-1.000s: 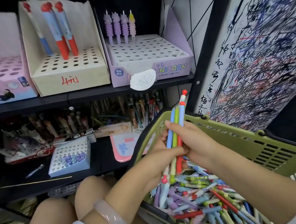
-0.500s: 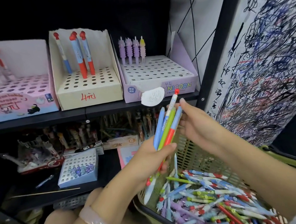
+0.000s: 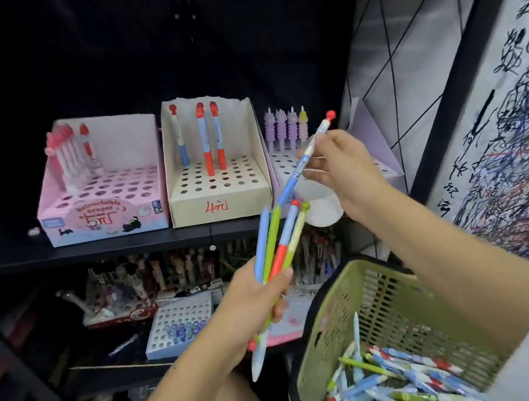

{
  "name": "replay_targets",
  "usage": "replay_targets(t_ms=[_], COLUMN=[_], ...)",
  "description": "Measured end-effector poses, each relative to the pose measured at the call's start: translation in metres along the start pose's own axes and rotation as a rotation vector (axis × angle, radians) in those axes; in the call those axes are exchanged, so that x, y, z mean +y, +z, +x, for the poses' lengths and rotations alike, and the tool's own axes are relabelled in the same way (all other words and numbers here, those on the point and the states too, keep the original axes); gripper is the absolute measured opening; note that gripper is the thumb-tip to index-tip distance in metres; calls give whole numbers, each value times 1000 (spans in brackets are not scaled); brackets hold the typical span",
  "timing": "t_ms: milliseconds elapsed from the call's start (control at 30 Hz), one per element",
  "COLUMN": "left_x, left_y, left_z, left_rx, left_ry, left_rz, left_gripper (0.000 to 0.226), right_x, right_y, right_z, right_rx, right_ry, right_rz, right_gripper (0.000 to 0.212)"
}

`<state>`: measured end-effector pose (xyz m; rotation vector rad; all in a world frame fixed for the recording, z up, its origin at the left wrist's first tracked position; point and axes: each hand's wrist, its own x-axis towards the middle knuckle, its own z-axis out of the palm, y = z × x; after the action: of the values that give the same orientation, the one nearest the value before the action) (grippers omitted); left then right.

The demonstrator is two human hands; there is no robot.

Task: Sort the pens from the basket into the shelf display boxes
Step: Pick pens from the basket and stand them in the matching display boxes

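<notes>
My left hand (image 3: 253,302) grips a bundle of pens (image 3: 276,249), blue, green and red-tipped, fanned upward. My right hand (image 3: 340,170) pinches one blue pen with a red cap (image 3: 309,152), drawn up and out of the bundle, tilted toward the shelf. The olive green basket (image 3: 368,287) at lower right holds several mixed pens (image 3: 398,381). On the upper shelf stand three display boxes: a pink one (image 3: 103,214), a beige one (image 3: 219,199) holding three red-capped pens, and a purple one (image 3: 383,171) partly hidden behind my right hand.
The black upper shelf edge (image 3: 127,245) runs across the middle. Below it sit a small white perforated box (image 3: 178,326), a loose pen (image 3: 122,345) and crowded pen stock. A scribbled test board (image 3: 516,133) stands to the right. My knees are at the bottom.
Both hands rose from the basket toward the upper shelf. My right hand pulled the red-capped blue pen up out of the bundle held in my left hand.
</notes>
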<state>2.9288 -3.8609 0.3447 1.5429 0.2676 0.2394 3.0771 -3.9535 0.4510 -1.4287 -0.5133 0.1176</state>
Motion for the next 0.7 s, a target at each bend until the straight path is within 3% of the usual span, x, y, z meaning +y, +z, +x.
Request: replay_targets(t_ms=[200, 433, 533, 700], left_x=[28, 51, 53, 51], left_y=[-50, -101, -112, -125], left_z=[6, 21, 27, 29], left_rx=[216, 303, 333, 370], left_ry=[113, 187, 207, 185], left_rz=[-43, -107, -110, -138], left_gripper=[16, 10, 12, 13], right_x=[-20, -20, -14, -31], right_y=[54, 86, 97, 113], right_z=[48, 97, 107, 107], right_rx=[37, 111, 91, 264], right_ry=[-319, -406, -360, -608], right_rz=[-307, -743, -758, -519], right_gripper=[17, 11, 8, 14])
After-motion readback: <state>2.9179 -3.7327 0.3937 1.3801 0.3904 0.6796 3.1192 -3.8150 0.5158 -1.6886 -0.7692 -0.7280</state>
